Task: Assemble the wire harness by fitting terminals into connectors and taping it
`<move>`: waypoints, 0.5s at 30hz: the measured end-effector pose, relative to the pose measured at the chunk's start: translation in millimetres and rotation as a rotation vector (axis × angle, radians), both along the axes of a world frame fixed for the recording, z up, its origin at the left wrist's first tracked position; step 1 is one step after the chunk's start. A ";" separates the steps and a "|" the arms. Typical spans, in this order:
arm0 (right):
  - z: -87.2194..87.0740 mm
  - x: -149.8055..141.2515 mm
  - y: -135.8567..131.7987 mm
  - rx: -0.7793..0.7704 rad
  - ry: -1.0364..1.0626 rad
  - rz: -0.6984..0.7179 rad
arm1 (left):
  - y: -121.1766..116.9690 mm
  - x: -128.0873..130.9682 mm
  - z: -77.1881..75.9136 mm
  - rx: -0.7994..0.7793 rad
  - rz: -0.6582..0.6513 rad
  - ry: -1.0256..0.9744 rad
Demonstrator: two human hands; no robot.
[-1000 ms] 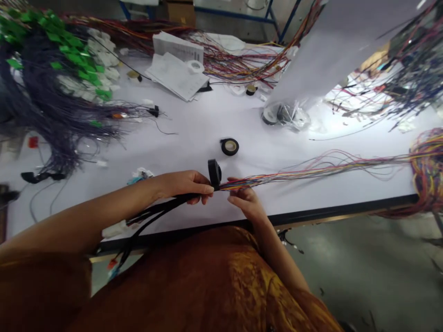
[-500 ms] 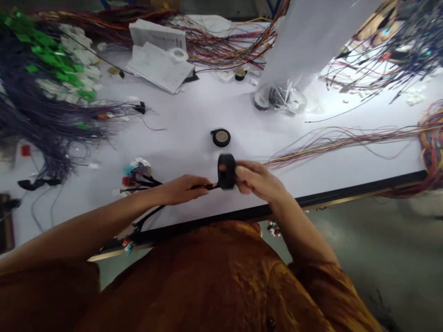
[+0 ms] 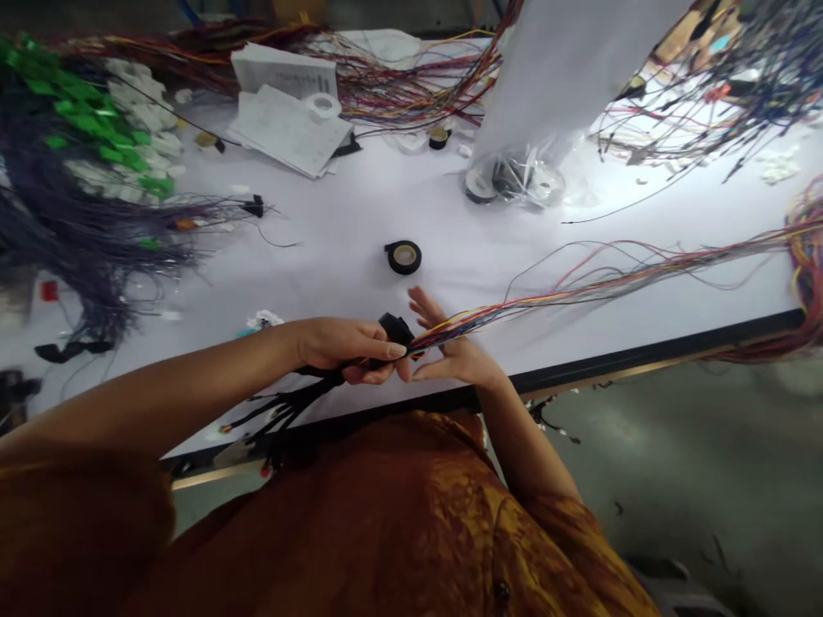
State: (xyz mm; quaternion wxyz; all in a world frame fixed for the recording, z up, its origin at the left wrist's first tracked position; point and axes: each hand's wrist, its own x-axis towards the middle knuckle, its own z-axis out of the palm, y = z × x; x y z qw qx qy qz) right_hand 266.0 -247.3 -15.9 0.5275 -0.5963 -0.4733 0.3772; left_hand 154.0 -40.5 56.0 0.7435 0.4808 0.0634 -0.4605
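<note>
My left hand is closed around a wire bundle, its thumb pressed along the top. The loose coloured wires run from that grip to the right, while black-wrapped branches hang off on the left by the table edge. Just behind my left fingertips is a roll of black tape, partly hidden by the hand. My right hand is open with its fingers spread, under and beside the wires. A second black tape roll lies flat on the table beyond both hands.
Purple wires with green and white connectors are heaped at the left. Papers with a white ring lie at the back. Bagged tape rolls sit at back right, and more dark wires beyond. The table's black edge runs close to me.
My right hand has let go of the black tape roll and opened beneath the wires. My left hand has moved right and grips the bundle, which is now raised. The dark branches have shifted toward the table edge.
</note>
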 end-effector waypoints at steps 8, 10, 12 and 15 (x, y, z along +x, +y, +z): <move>23.9 4.6 -33.6 -0.266 0.481 0.274 | -17.0 -25.3 -9.5 0.700 0.097 -0.348; 36.5 0.3 -45.9 -0.222 0.764 0.275 | -22.0 -28.4 -11.9 0.887 0.090 -0.521; 45.9 -3.6 -48.4 -0.113 0.942 0.194 | -23.7 -28.4 -10.8 0.926 0.097 -0.583; 40.1 -6.7 -47.2 -0.101 0.883 0.060 | -19.2 -25.2 -7.2 0.761 0.158 -0.449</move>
